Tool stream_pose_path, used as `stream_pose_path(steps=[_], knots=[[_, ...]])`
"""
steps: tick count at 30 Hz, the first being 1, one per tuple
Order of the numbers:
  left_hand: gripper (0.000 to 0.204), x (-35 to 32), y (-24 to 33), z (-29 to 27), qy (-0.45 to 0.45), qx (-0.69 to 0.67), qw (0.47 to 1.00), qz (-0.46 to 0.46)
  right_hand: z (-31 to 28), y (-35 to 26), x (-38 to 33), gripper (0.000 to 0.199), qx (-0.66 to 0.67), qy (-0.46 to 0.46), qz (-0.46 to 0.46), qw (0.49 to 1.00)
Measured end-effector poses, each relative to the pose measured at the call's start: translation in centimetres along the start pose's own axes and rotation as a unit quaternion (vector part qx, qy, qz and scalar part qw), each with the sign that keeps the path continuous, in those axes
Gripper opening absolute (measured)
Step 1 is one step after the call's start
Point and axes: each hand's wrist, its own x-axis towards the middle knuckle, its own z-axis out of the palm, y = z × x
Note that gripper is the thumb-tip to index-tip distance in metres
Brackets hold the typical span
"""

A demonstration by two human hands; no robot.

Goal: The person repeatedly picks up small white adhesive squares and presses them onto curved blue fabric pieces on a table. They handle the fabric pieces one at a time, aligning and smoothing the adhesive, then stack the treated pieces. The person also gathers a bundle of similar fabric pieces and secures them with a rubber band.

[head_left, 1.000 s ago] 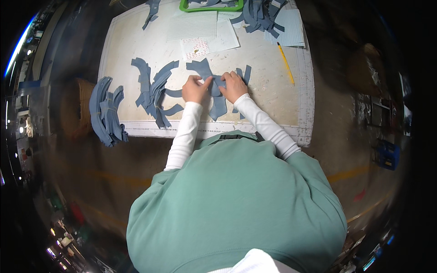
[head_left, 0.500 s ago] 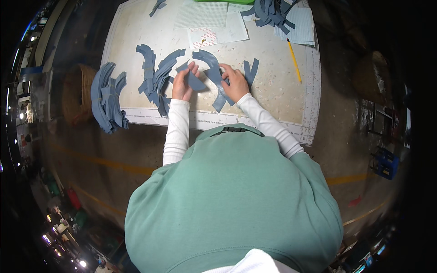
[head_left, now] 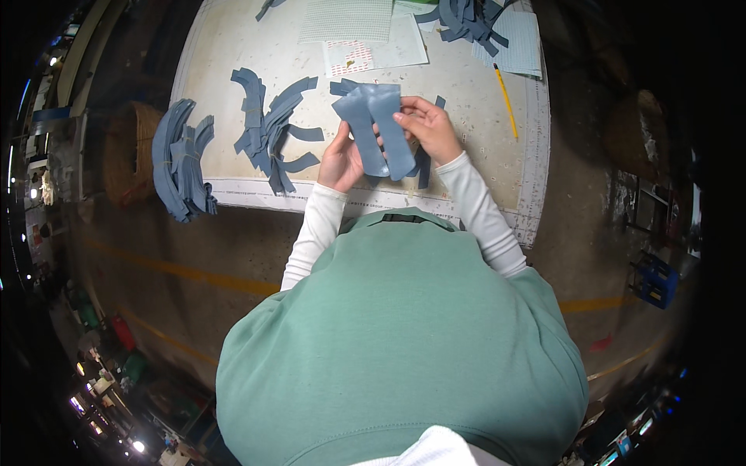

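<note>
Two blue-grey cut fabric pieces (head_left: 395, 144) with a slightly shiny face are held up side by side over the worktable (head_left: 225, 46). My left hand (head_left: 342, 161) grips the left piece (head_left: 360, 124) at its outer edge, some fingers behind it. My right hand (head_left: 432, 130) pinches the right piece between thumb and fingers. More blue-grey strips (head_left: 423, 171) lie on the table under and beside my hands, partly hidden. Left of my hands is a loose pile of curved strips (head_left: 268, 128). A tied bundle of curved strips (head_left: 175, 159) rests at the table's left edge.
A yellow pencil (head_left: 506, 101) lies on the right. Farther back are a tangle of blue-grey strips (head_left: 466, 23), patterned paper sheets (head_left: 346, 19) and a pale blue striped sheet (head_left: 517, 50). A round woven basket (head_left: 128, 155) stands left of the table, a blue stool (head_left: 654, 278) on the right.
My left hand has moved right and my right hand slightly right and up. The right-hand piece was lifted off the table, and the two pieces are now held upright together.
</note>
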Motion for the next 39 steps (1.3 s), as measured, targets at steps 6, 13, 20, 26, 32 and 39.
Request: stream_pose_path(steps=[6, 13, 20, 26, 32, 39], knots=[[0.046, -0.5, -0.7, 0.5, 0.123, 0.165, 0.976, 0.066, 1.1, 1.7, 0.0, 0.024, -0.181, 0.027, -0.009, 0.983], [0.051, -1.1, 0.4, 0.3, 0.124, 0.201, 0.968, 0.08, -0.1, 3.3, 0.6, 0.031, -0.539, 0.073, -0.095, 0.834], [0.041, -1.2, 2.6, -0.8, 0.149, 0.162, 0.969, 0.109, -0.5, 5.6, 1.2, 0.034, -0.562, 0.028, -0.066, 0.824], [0.043, -0.7, 1.9, 0.2, 0.161, 0.216, 0.959, 0.093, -1.4, 3.2, 1.1, 0.03, -0.177, 0.055, -0.047, 0.981], [0.035, 1.2, -1.2, 2.1, 0.18, 0.212, 0.96, 0.037, -2.1, -1.6, -1.2, 0.016, -0.025, 0.042, 0.02, 0.999], [0.045, 2.6, -4.4, 4.4, 0.14, 0.305, 0.942, 0.013, -1.9, -3.6, -4.1, 0.014, -0.153, 0.16, -0.091, 0.971]])
